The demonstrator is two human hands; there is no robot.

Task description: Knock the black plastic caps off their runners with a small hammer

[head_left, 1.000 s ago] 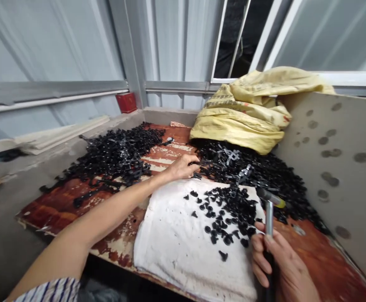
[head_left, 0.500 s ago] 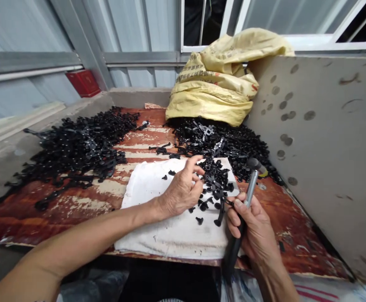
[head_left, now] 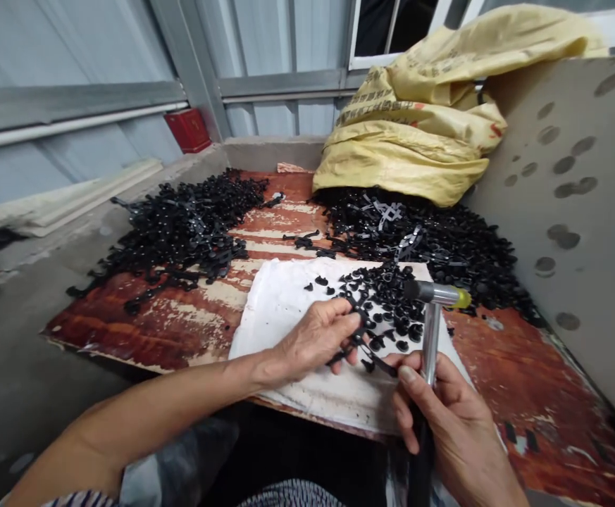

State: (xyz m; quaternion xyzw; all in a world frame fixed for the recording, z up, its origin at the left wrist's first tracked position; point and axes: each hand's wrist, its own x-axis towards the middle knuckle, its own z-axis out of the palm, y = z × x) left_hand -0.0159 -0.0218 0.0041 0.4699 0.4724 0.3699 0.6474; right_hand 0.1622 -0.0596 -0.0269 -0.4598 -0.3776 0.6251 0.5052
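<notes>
A slim black plastic strap part (head_left: 378,361) spans the space between my hands, over the white cloth (head_left: 280,299). My left hand (head_left: 312,339) is closed on its left end, thumb pressed on top; the fingers partly hide that end. With its fingertips my right hand (head_left: 458,415) pinches the strap's other end. That same hand is wrapped round a small hammer (head_left: 430,341), held upright with a metal shaft, black grip, and a head with one dark and one yellow face. Small black plastic caps (head_left: 392,303) lie scattered on the cloth just beyond my hands.
Heaps of black strap parts lie on the worn red-brown tabletop (head_left: 201,320), a left heap (head_left: 180,225) and a right heap (head_left: 460,246). A yellow woven sack (head_left: 402,155) rests over the right heap. A spotted grey board (head_left: 529,204) walls the right side. Behind stands a red box (head_left: 188,130).
The view has swung, shifting the scene rightward. My left hand, earlier with fingers apart over the caps, has closed on the strap part. The hammer's head has turned to show its side.
</notes>
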